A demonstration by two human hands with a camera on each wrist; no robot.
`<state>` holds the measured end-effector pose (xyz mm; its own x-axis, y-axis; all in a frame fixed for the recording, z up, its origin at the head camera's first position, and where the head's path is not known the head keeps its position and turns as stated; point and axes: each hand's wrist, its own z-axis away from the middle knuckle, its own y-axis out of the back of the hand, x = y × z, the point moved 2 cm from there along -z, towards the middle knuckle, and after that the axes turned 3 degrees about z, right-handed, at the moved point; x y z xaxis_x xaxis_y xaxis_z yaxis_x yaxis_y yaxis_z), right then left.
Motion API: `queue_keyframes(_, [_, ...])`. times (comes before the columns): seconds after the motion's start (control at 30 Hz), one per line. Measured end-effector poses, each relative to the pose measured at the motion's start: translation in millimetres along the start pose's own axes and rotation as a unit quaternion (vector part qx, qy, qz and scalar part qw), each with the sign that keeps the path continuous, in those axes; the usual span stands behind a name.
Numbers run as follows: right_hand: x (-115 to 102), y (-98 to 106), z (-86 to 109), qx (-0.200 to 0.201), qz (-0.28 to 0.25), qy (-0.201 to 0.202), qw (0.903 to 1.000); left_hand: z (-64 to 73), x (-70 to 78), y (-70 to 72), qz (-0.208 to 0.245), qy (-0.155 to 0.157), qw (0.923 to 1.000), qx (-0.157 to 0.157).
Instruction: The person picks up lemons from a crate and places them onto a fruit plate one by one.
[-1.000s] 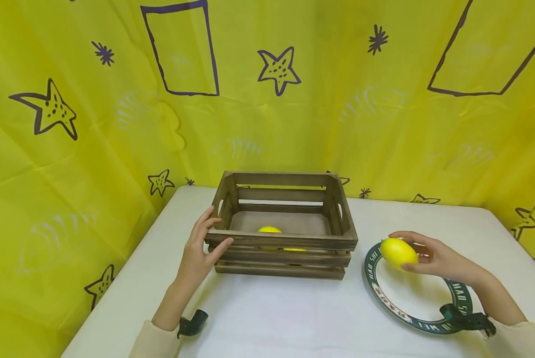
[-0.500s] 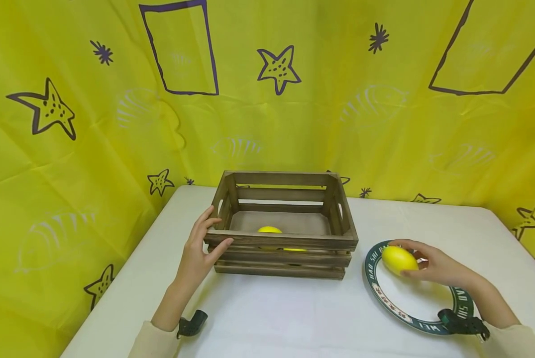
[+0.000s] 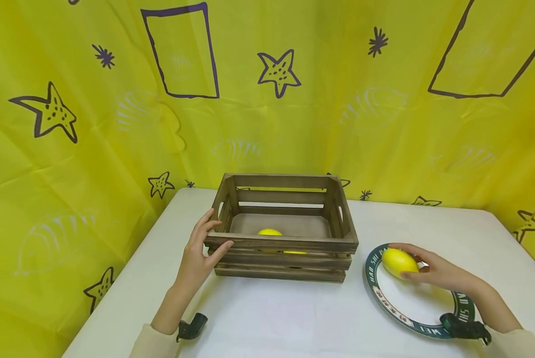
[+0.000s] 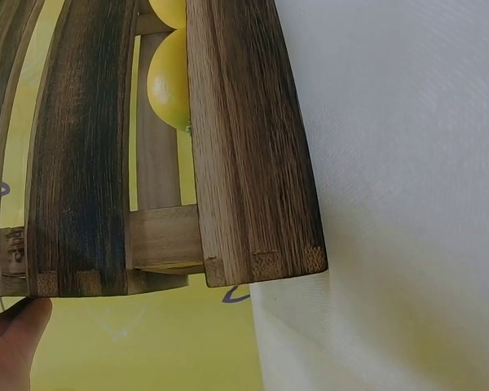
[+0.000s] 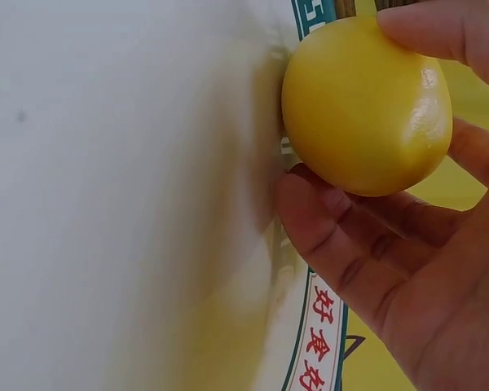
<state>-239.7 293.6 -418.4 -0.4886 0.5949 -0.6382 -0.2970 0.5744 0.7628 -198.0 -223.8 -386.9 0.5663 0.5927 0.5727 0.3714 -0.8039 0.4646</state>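
Note:
In the head view my right hand holds a yellow lemon between thumb and fingers, low over the left part of a white plate with a green lettered rim. The right wrist view shows the thumb on one side of the lemon and fingers curled under the other, close to the plate's surface. My left hand grips the near left corner of a brown slatted wooden crate, thumb on the front rim. Through the gaps of the crate, two lemons show inside.
The crate stands left of the plate on a white-covered table. Behind and along the left hangs a yellow curtain printed with starfish. Each wrist wears a black camera mount.
My right hand has lowered the lemon slightly toward the plate, mostly in the first half second. My left hand keeps its place on the crate.

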Motion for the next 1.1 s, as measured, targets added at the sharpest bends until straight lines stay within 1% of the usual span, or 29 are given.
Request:
queue_keyframes(0.07, [-1, 0, 0.6, -0.001, 0.0, -0.009, 1.0, 0.1, 0.1, -0.1, 0.004, -0.003, 1.0, 0.001])
queue_keyframes(0.23, [-1, 0, 0.2, -0.002, 0.003, -0.003, 1.0, -0.1, -0.1, -0.5, 0.002, -0.005, 1.0, 0.001])
queue_keyframes(0.33, [0, 0, 0.2, 0.004, 0.008, -0.003, 1.0, -0.5, -0.3, -0.4, 0.002, -0.012, 0.9999, 0.003])
queue_keyframes(0.47, [-2, 0, 0.8, 0.019, 0.019, -0.018, 0.9995, -0.6, -0.6, -0.2, 0.005, -0.022, 0.9997, 0.006])
queue_keyframes(0.73, [-10, 4, 2.2, 0.038, 0.045, -0.013, 0.9982, 0.8, -0.8, 0.6, 0.003, -0.015, 0.9999, 0.006])
queue_keyframes(0.83, [-12, 5, 1.0, 0.046, 0.061, -0.018, 0.9969, 0.7, -0.8, 1.0, 0.004, -0.016, 0.9998, 0.006])
queue_keyframes(0.97, [-17, 9, -1.1, 0.075, 0.083, -0.015, 0.9936, 0.4, -1.1, 0.6, 0.006, -0.019, 0.9998, 0.006])
queue_keyframes(1.1, [-24, 15, -4.9, 0.113, 0.082, -0.002, 0.9902, 0.1, -0.9, 0.1, 0.009, -0.019, 0.9997, 0.007])
